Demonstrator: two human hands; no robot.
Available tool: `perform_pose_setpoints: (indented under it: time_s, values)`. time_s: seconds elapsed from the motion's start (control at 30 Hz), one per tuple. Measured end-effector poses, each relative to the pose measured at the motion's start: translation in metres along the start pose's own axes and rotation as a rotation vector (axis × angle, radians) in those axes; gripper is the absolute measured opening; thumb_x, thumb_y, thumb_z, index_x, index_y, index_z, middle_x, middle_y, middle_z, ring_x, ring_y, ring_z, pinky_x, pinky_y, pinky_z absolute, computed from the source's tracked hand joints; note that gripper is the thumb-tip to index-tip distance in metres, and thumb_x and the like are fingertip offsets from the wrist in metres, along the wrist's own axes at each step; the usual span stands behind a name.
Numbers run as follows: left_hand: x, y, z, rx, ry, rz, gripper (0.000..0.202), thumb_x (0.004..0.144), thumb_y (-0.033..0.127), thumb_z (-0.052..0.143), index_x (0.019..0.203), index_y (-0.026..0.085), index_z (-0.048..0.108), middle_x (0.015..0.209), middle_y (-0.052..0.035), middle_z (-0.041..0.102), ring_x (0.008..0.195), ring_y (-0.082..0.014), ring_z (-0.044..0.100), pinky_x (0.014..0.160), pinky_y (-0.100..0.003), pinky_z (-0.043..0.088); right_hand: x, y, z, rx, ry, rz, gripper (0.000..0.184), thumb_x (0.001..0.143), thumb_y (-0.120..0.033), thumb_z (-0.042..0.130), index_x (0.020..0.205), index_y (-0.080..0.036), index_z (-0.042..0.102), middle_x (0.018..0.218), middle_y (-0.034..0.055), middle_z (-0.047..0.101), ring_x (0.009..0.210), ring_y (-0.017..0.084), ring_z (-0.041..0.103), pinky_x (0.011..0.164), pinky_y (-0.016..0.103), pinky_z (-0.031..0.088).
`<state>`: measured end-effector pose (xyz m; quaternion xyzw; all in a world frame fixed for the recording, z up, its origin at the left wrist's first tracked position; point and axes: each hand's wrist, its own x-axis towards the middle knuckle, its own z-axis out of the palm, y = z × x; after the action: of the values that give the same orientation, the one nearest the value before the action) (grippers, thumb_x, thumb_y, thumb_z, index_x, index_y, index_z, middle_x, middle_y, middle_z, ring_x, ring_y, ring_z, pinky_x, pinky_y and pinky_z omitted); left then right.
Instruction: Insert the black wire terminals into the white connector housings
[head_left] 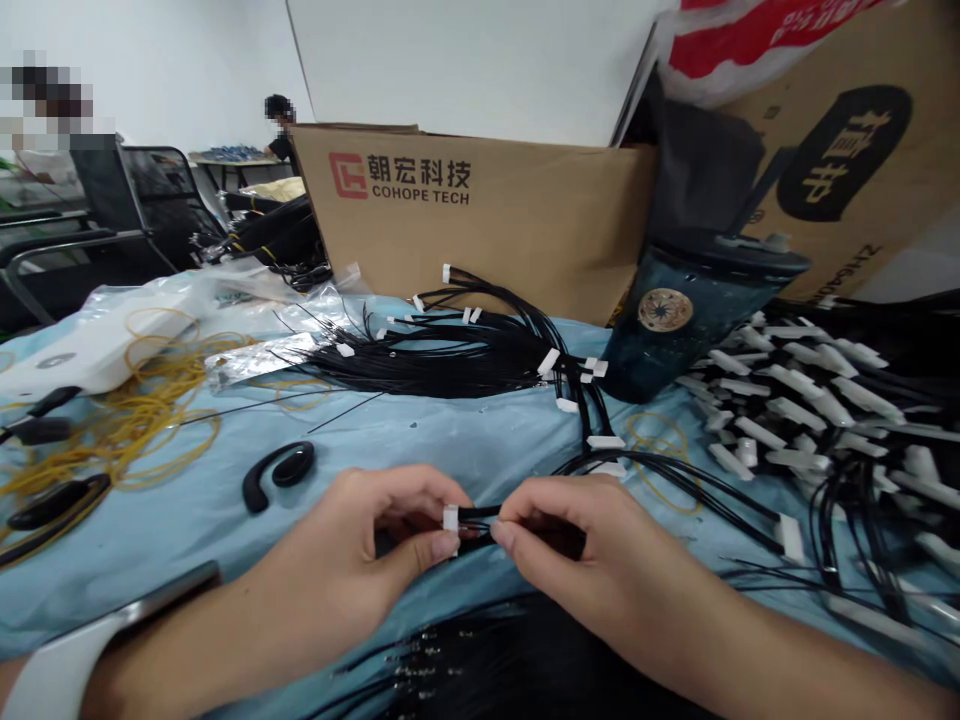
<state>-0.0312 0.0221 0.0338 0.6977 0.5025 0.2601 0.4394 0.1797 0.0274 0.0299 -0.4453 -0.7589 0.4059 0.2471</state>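
Observation:
My left hand (390,535) pinches a small white connector (451,519) between thumb and fingers, low in the middle of the view. Black wires (477,514) run from the connector toward my right hand (559,520). The thumb and forefinger of that hand are closed on a thin black wire just right of the connector. Whether its tip sits inside the connector I cannot tell. A bundle of loose black wires (525,650) with shiny metal ends lies below my hands. Beyond them, black wire harnesses with white connectors (605,441) spread over the blue cloth (420,437).
A dark tumbler (667,320) stands before a cardboard box (480,235). Many white-ended harnesses (810,390) are heaped at the right. Yellow rubber bands (150,430), a black earpiece (279,475) and a white case (97,345) lie left. People sit in the background.

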Motion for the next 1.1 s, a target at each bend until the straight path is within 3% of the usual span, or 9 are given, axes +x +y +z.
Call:
perform_pose_setpoints:
  time_s: [0.4,0.5,0.57,0.63,0.73,0.83,0.9,1.0,1.1]
  values:
    - [-0.005,-0.004,0.003,0.024,-0.028,0.014,0.017,0.091,0.033,0.064,0.094,0.027,0.080,0.089,-0.0012,0.086,0.081,-0.0233,0.076,0.072,-0.031,0.055,0.002,0.004,0.001,-0.100,-0.024,-0.144,0.023,0.092,-0.005,0.058,0.072,-0.017,0.062,0.059,-0.0075,0.052,0.054,0.007,0.047,0.050,0.019,0.032]
    - [-0.003,-0.003,0.002,-0.092,-0.053,-0.021,0.015,0.089,0.034,0.066,0.092,0.024,0.077,0.085,-0.0026,0.084,0.079,-0.0237,0.075,0.072,-0.032,0.056,-0.002,0.004,-0.004,-0.321,0.079,-0.331,0.021,0.093,-0.006,0.061,0.075,-0.016,0.067,0.067,-0.0027,0.063,0.058,0.011,0.057,0.054,0.022,0.042]
    - [0.000,-0.002,0.001,-0.135,-0.026,-0.053,0.016,0.087,0.035,0.067,0.092,0.023,0.076,0.084,-0.0037,0.082,0.079,-0.0242,0.074,0.072,-0.033,0.056,-0.008,0.002,-0.008,-0.549,0.215,-0.505,0.018,0.095,-0.010,0.064,0.079,-0.014,0.072,0.076,0.0039,0.069,0.069,0.019,0.064,0.064,0.030,0.051]
    - [0.004,-0.002,0.000,-0.167,-0.003,-0.077,0.019,0.087,0.038,0.069,0.095,0.022,0.074,0.085,-0.0048,0.081,0.081,-0.0248,0.073,0.072,-0.034,0.055,-0.014,-0.003,-0.010,-0.618,0.246,-0.583,0.012,0.094,-0.018,0.071,0.083,-0.015,0.075,0.084,0.0064,0.072,0.079,0.022,0.067,0.073,0.033,0.055]
    - [0.008,-0.002,-0.003,-0.229,-0.023,-0.095,0.021,0.087,0.041,0.071,0.097,0.022,0.072,0.088,-0.0049,0.079,0.083,-0.0247,0.072,0.073,-0.033,0.054,-0.019,-0.010,-0.007,-0.490,-0.013,-0.463,0.010,0.087,-0.023,0.083,0.093,-0.017,0.077,0.094,0.0035,0.075,0.085,0.017,0.071,0.076,0.024,0.058]
    - [0.008,-0.004,-0.003,-0.250,-0.039,-0.104,0.018,0.087,0.039,0.072,0.095,0.022,0.071,0.084,-0.0025,0.076,0.081,-0.0229,0.070,0.071,-0.031,0.053,-0.015,-0.011,-0.002,-0.439,-0.206,-0.355,0.007,0.088,-0.022,0.081,0.086,-0.018,0.077,0.089,0.0020,0.076,0.080,0.015,0.072,0.070,0.021,0.057]
    - [0.007,-0.005,-0.003,-0.249,-0.041,-0.105,0.018,0.088,0.039,0.072,0.094,0.022,0.070,0.083,-0.0020,0.074,0.080,-0.0223,0.068,0.072,-0.031,0.053,-0.013,-0.012,-0.002,-0.414,-0.199,-0.317,0.013,0.090,-0.018,0.078,0.078,-0.018,0.073,0.085,0.0017,0.074,0.079,0.014,0.071,0.069,0.020,0.055]
    - [0.006,-0.006,-0.003,-0.252,-0.053,-0.109,0.020,0.088,0.041,0.073,0.094,0.022,0.070,0.081,-0.0019,0.073,0.077,-0.0211,0.066,0.069,-0.030,0.051,-0.013,-0.015,-0.007,-0.437,-0.082,-0.255,0.017,0.092,-0.010,0.071,0.077,-0.018,0.068,0.084,0.0027,0.073,0.076,0.015,0.069,0.069,0.023,0.055]
    - [0.007,-0.008,-0.005,-0.276,-0.057,-0.115,0.022,0.087,0.042,0.074,0.093,0.022,0.069,0.078,-0.0008,0.071,0.073,-0.0191,0.062,0.065,-0.028,0.048,-0.015,-0.020,-0.014,-0.437,-0.033,-0.129,0.021,0.094,-0.005,0.061,0.078,-0.019,0.063,0.080,0.0016,0.071,0.065,0.015,0.065,0.057,0.025,0.051]
